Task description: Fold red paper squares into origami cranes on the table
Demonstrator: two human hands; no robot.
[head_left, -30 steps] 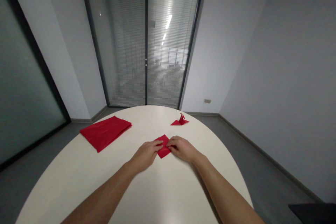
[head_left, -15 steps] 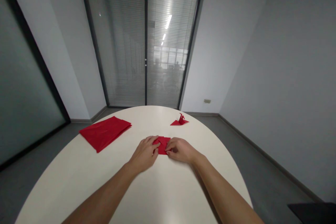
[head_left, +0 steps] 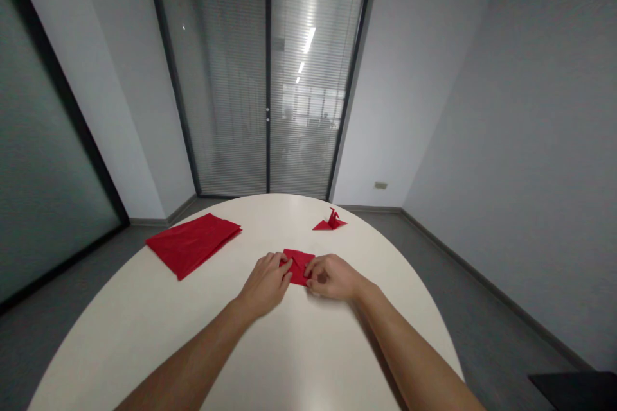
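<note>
A small folded piece of red paper (head_left: 299,262) lies on the table between my hands, with crease lines and flaps showing on its top. On its left edge, my left hand (head_left: 268,277) presses with closed fingers, thumb and fingertips against the paper. My right hand (head_left: 332,276) is curled at the right edge, its thumb and forefinger pinching the paper there. The fingertips of both hands cover parts of the sheet's edges. Just beyond, a folded red paper crane (head_left: 332,221) stands on the table.
A stack of larger red paper sheets (head_left: 193,244) lies at the left of the round white table (head_left: 270,359). Past the table's far edge are a glass door with blinds (head_left: 231,90) and a wall. A black object (head_left: 573,390) sits at the lower right.
The small folded paper has turned slightly clockwise between my hands. My left fingers have shifted a little down along its left edge, and my right fingertips have moved slightly.
</note>
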